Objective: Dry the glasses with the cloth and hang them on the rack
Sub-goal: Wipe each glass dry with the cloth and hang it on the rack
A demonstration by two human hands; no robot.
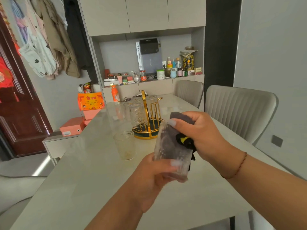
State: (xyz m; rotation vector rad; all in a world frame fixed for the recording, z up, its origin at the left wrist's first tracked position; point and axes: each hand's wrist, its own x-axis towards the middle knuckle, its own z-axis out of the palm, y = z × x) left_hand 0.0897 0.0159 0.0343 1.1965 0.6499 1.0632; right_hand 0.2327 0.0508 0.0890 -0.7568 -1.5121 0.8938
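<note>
While the left hand [155,177] curls its fingers around the lower end of a clear glass [172,151], holding it tilted above the pale table [93,188], the right hand [201,135] grips a dark grey cloth [181,117], part of it pushed into the glass's upper, open end. Just beyond, a second ribbed glass [125,145] stands upright on the table, touched by nothing. Behind it sits the gold wire rack [147,125] on its dark green base, with several patterned glasses [137,113] already hanging upside down on its prongs. Farther back an orange bottle [115,94] stands near the table's far edge, two grey chairs [239,110] line the right side, and a cluttered shelf [152,75] fills the wall unit.
</note>
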